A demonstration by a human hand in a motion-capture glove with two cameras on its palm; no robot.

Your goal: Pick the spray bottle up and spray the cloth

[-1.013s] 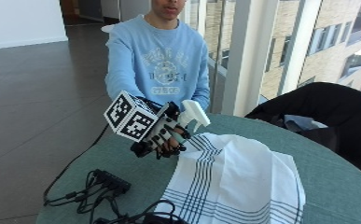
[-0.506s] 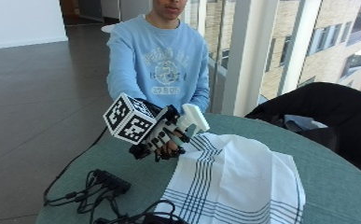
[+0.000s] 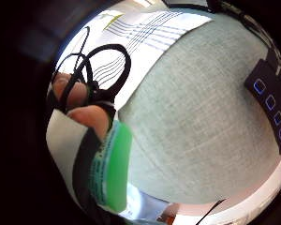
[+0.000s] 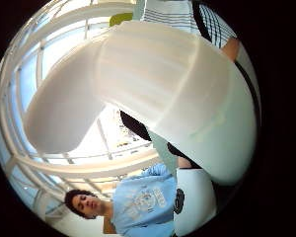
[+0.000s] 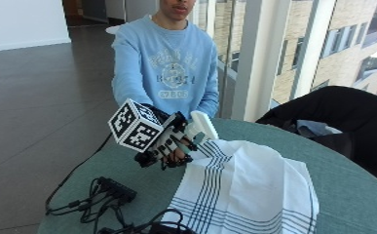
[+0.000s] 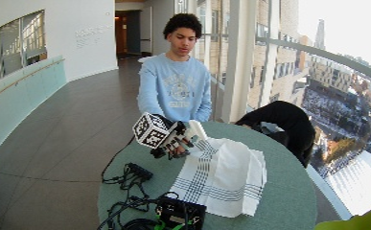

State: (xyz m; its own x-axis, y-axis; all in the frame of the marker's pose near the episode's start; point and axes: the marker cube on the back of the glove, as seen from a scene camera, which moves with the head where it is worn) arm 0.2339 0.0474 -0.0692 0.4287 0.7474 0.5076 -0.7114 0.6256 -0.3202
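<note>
My gloved right hand [image 5: 172, 146] grips a spray bottle [image 5: 201, 127] and holds it above the green table [image 5: 129, 175], just left of the cloth. The bottle's white spray head [image 4: 158, 89] fills the thumb side palm view. Its green body [image 3: 113, 168] shows by my fingers [image 3: 86, 117] in the little finger side view. The white cloth [image 5: 253, 190] with dark stripes lies spread on the table, its near corner under the bottle's nozzle. In the wide view the hand [image 6: 171, 143] and the bottle [image 6: 196, 130] hover at the cloth's [image 6: 226, 175] left edge.
A black power strip [image 5: 113, 187] with cables lies on the table's left front. A dark box [image 6: 180, 213] sits at the front edge. A black jacket [image 5: 334, 109] hangs over a chair behind the table on the right. Windows stand behind.
The hand with the bottle has stayed almost in place above the cloth's left edge; the spray head tilted slightly.
</note>
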